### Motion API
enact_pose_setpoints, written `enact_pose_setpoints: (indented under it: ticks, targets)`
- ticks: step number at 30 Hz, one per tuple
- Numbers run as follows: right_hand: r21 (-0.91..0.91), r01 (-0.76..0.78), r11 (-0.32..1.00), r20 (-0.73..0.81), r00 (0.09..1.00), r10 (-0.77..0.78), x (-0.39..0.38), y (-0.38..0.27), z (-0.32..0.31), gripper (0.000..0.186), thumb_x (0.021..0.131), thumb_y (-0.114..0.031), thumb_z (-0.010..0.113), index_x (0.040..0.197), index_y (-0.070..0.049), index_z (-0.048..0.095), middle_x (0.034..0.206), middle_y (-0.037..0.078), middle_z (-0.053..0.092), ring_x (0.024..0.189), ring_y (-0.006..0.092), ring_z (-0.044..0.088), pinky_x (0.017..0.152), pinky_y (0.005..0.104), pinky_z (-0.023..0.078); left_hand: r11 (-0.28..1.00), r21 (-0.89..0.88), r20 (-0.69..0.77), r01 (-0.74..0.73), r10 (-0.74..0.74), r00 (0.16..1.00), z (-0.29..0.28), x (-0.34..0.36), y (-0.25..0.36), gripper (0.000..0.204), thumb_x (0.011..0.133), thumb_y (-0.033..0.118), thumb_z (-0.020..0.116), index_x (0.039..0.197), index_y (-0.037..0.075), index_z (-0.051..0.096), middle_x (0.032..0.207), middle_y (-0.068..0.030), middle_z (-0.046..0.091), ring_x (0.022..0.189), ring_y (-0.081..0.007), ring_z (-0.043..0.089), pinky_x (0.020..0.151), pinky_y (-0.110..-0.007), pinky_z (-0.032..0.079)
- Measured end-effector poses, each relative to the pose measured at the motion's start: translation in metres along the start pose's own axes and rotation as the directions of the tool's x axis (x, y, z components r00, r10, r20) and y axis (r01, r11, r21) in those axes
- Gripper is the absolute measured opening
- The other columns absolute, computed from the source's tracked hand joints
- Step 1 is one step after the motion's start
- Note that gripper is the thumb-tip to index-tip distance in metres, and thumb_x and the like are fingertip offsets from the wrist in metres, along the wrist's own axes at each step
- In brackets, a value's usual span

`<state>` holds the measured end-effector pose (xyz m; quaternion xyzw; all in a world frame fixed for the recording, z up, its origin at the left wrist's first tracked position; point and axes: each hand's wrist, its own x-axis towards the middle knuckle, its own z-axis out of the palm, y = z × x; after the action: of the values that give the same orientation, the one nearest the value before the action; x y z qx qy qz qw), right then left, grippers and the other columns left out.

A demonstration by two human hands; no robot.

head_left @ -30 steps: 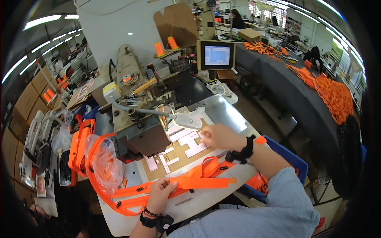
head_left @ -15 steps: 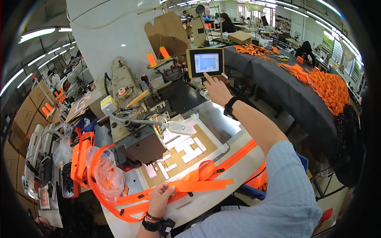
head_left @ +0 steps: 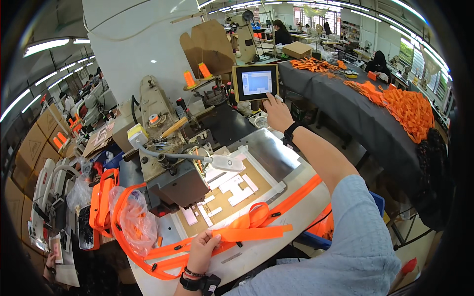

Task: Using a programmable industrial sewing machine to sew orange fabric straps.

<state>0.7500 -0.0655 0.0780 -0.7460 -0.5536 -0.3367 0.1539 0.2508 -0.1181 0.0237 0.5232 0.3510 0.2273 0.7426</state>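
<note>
Worktable point(head_left: 307, 211), orange strap point(head_left: 256, 233) jutting rightward from pinching left fingers point(head_left: 214, 241), empty right fingers point(head_left: 270, 101) half-open

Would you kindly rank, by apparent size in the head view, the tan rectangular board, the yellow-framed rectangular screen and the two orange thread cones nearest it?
1. Tan rectangular board
2. Yellow-framed rectangular screen
3. Left orange cone, right orange cone: too alike to rank
</note>
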Motion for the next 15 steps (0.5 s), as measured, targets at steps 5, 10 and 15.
enact_pose_setpoints:
  ticks: [5,10,15]
  targets:
    - [-0.006,0.011,1.000,-0.038,0.999,-0.012,0.001,0.006,0.002,0.035,0.075,-0.006,0.063,0.108,0.001,0.055,0.140,0.023,0.045,0.111,0.0378,0.056,0.088,0.0449,0.051,1.000,-0.012,0.007,0.008,-0.008,1.000,-0.001,0.001,-0.001,0.009,0.093,0.010,0.066,0.094,0.003,0.060,0.082,-0.0012,0.065,0.071,-0.0069,0.057,0.067,-0.021,0.045]
    - [0.005,0.017,1.000,-0.045,0.999,-0.016,0.006,0.007,-0.001,0.034,0.075,-0.004,0.062,0.108,0.002,0.055,0.140,0.022,0.045,0.107,0.0372,0.057,0.089,0.0441,0.051,1.000,-0.023,0.010,0.013,-0.013,1.000,-0.002,0.001,-0.002,0.009,0.093,0.010,0.066,0.093,0.004,0.060,0.082,-0.0011,0.065,0.071,-0.0067,0.057,0.067,-0.021,0.046]
    - [0.045,-0.010,0.999,-0.052,0.999,0.013,0.013,0.003,-0.006,0.033,0.075,-0.003,0.061,0.107,0.002,0.055,0.139,0.021,0.046,0.104,0.0354,0.057,0.090,0.0433,0.049,1.000,-0.005,0.011,0.010,-0.010,1.000,-0.003,0.001,-0.003,0.009,0.093,0.010,0.066,0.093,0.004,0.059,0.081,-0.0010,0.065,0.070,-0.0067,0.058,0.066,-0.021,0.046]
